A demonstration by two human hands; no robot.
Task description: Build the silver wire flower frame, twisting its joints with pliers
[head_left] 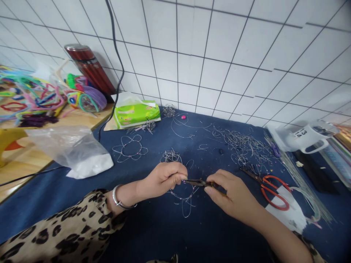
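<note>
My left hand (168, 179) pinches a thin wire flower (186, 199), whose looped petals and small pinkish beads hang below the fingers. My right hand (233, 191) is closed around a pair of pliers (199, 182). The narrow jaws reach the wire right at my left fingertips; whether they grip it is too small to tell. Behind my left hand sits a coil of wire (171, 156). A second wire flower (130, 148) lies flat on the dark blue cloth to the left.
Red-handled scissors (275, 192) and long straight wires (301, 182) lie at right, near a white mug (305, 137). Wire scraps (244, 144) cover the back right. A green tissue pack (137, 114), plastic bag (74, 146) and red thermos (91, 69) stand left, with a black cable (116, 54).
</note>
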